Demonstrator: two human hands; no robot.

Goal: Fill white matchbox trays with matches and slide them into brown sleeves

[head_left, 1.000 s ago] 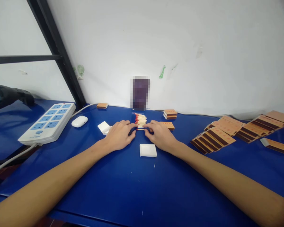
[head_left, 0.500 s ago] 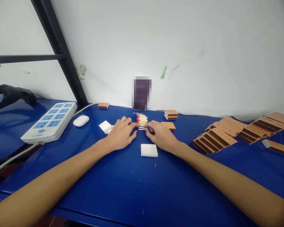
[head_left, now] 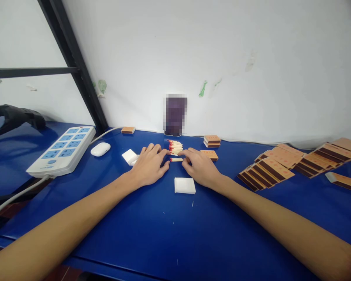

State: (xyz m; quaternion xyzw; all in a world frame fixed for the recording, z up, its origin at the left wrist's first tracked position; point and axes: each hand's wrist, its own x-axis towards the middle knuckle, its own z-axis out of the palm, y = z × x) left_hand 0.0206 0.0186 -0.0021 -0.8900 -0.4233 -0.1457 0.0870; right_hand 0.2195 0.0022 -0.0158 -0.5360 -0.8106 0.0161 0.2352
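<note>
A small pile of red-tipped matches (head_left: 175, 146) lies on the blue table between my hands. One or two matches (head_left: 176, 159) lie apart, just in front of the pile. My left hand (head_left: 152, 164) rests at the left, its thumb and index tips near the red heads, fingers apart. My right hand (head_left: 199, 166) is at the other ends of the matches, thumb and index apart. In front of the hands lies a white tray (head_left: 185, 185). Beside my left hand sits a white folded piece (head_left: 130, 157), partly hidden. A matchbox (head_left: 210, 155) is behind my right hand.
Two stacked matchboxes (head_left: 212, 141) and a single one (head_left: 128, 130) stand near the wall. Many matchbox sleeves (head_left: 269, 171) fan out at the right. On the left are a power strip (head_left: 62, 150), a white case (head_left: 100, 149) and a black frame (head_left: 76, 64).
The front matches now lie separated from the pile by a gap. The fingertips of both hands have shifted slightly, and the right thumb and index have spread.
</note>
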